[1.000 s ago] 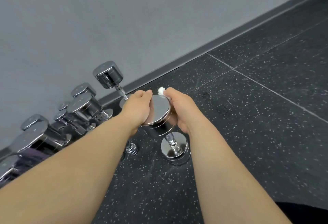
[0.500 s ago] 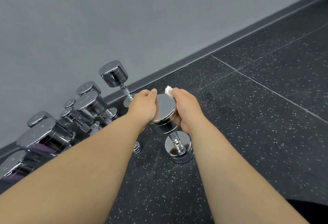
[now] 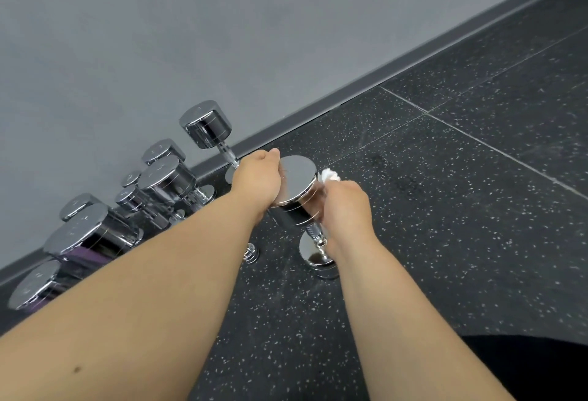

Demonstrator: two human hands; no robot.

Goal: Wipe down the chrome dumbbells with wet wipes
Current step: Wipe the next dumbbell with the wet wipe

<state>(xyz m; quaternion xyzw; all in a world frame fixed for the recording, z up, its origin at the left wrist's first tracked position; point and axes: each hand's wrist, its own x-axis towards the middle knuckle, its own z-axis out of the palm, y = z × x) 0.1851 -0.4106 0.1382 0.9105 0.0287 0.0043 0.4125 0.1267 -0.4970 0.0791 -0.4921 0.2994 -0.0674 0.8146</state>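
A chrome dumbbell (image 3: pixel 296 182) stands upright on its lower head on the black speckled floor, in the middle of the view. My left hand (image 3: pixel 256 179) grips the left side of its upper head. My right hand (image 3: pixel 345 206) is curled against the right side of that head and holds a crumpled white wet wipe (image 3: pixel 329 175), which sticks out above my fingers. The dumbbell's knurled handle and lower head show below my right wrist.
Several more chrome dumbbells (image 3: pixel 203 125) stand along the grey wall (image 3: pixel 191 34) at the left, some behind my left forearm. A dark skirting strip (image 3: pixel 413 66) runs diagonally along the wall. Black speckled floor tiles (image 3: pixel 477 209) spread to the right.
My right hand with the wipe has slid from the far top edge of the dumbbell head round to its right side. The left hand keeps its grip.
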